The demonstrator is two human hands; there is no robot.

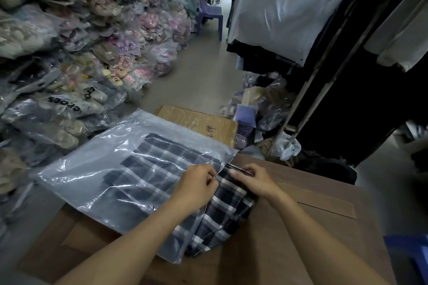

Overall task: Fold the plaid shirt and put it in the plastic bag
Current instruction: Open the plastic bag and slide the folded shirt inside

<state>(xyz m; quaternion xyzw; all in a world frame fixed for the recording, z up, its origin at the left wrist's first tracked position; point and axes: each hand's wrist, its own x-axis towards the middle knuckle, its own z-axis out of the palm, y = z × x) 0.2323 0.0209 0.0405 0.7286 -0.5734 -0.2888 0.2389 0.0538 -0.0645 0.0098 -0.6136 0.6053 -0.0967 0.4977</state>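
With our left hand (196,183) and right hand (251,179) pinching the bag (97,169) mouth, the half-inserted shirt (222,217) may bunch and jam.

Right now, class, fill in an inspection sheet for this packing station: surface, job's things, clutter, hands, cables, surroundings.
Surface: brown wooden table, bare on the right side.
Job's things: folded plaid shirt partly inside the clear plastic bag; its near end sticks out of the bag's opening.
Clutter: cardboard box behind the bag.
Hands: left hand pinches the bag's opening edge; right hand grips the shirt's edge at the opening.
Cables: nothing seen.
Surroundings: bagged shoes stacked on the left, hanging garments on the right, purple chair down the aisle.
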